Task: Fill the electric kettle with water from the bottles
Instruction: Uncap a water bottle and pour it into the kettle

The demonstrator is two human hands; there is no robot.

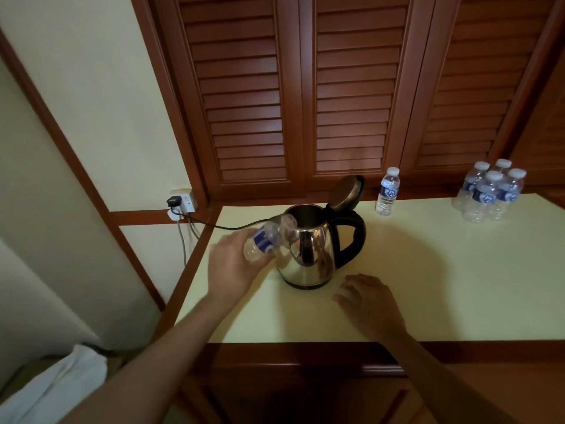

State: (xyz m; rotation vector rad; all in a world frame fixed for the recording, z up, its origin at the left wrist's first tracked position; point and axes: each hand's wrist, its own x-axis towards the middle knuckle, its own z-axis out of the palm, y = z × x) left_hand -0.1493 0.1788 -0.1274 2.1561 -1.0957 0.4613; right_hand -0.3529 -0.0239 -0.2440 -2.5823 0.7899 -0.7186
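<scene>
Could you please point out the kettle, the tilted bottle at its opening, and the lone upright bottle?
kettle (305,255): head view, on its steel body.
tilted bottle (264,239): head view, on its blue label.
lone upright bottle (388,191): head view, on its label.

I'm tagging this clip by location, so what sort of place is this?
Probably a hotel room: an electric kettle on a counter, a cluster of small water bottles, and louvred wooden doors behind.

You have bare tabletop right of the kettle to pass over, while its raised lid, a lone bottle and a bottle cluster crowd the back.
</scene>
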